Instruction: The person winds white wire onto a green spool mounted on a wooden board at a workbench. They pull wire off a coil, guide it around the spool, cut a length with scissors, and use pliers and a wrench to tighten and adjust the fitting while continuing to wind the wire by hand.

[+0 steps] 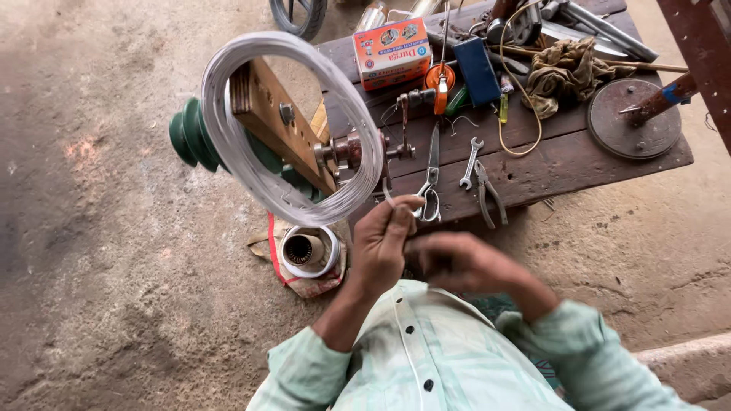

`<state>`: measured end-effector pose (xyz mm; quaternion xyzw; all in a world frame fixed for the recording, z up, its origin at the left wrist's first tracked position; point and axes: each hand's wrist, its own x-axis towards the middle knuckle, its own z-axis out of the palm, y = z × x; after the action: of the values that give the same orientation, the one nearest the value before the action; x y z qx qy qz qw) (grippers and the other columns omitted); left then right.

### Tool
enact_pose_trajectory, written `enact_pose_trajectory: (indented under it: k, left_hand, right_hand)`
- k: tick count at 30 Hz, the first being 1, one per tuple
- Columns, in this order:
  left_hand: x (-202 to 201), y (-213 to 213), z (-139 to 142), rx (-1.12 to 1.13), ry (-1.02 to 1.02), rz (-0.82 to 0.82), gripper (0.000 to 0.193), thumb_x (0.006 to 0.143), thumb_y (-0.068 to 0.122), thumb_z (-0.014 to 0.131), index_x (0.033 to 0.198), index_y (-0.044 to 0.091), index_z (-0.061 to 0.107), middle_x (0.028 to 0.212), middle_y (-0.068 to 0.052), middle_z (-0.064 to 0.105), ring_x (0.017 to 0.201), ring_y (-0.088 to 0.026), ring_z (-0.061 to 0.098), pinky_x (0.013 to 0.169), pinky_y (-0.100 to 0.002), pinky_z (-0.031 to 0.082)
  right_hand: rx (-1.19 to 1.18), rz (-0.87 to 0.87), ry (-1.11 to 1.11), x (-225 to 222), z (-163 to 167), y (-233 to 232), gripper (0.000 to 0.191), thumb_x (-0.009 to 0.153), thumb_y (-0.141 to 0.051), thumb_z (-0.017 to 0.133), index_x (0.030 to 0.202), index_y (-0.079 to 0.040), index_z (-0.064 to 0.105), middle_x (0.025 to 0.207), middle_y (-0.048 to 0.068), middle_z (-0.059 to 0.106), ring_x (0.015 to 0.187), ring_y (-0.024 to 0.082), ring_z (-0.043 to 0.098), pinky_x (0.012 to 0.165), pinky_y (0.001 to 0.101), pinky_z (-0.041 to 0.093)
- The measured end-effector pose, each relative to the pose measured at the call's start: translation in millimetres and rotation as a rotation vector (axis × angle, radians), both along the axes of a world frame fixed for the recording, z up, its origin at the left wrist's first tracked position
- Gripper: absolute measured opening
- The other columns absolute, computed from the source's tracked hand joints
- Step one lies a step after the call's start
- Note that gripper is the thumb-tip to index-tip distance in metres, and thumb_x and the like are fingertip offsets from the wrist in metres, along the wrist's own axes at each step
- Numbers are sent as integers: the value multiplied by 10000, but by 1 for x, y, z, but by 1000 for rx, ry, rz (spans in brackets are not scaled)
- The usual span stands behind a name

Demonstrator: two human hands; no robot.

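Observation:
A large coil of silvery wire (293, 114) sits on the wooden former (278, 114) of a hand winding machine with a green pulley (190, 138). My left hand (383, 242) is raised just below the coil and pinches a thin strand of wire (390, 199) that comes off it. My right hand (455, 262) is close beside the left, blurred by motion, with its fingers curled; what it holds is unclear. A thin pale wire (412, 346) runs down over my shirt.
A dark wooden bench (556, 164) carries scissors (432, 176), a spanner (470, 162), pliers (487, 194), an orange box (392, 52), a blue box (477, 70), a rag (563, 70) and a round metal disc (632, 118). A wire spool (307, 251) lies on cloth on the earthen floor.

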<state>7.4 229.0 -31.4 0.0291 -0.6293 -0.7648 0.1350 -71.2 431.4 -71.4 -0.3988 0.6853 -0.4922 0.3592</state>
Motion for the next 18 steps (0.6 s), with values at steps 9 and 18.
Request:
enact_pose_trajectory:
  k: [9, 18]
  left_hand:
    - [-84, 27, -36, -2, -329, -32, 351, 1069, 311, 554, 1191, 26, 719, 827, -10, 627, 729, -91, 565, 634, -249, 461]
    - [-10, -11, -59, -293, -546, -389, 688, 926, 484, 642, 1416, 5, 584, 1334, -174, 676, 1237, -272, 648, 1037, -393, 504]
  right_hand:
    - [-156, 67, 161, 25, 35, 2, 180, 856, -73, 778, 1026, -32, 734, 941, 125, 714, 845, 276, 713, 722, 382, 574]
    - [-279, -979, -761, -115, -83, 58, 394, 1139, -340, 429, 1082, -10, 637, 891, 90, 643, 776, 192, 608, 722, 359, 554]
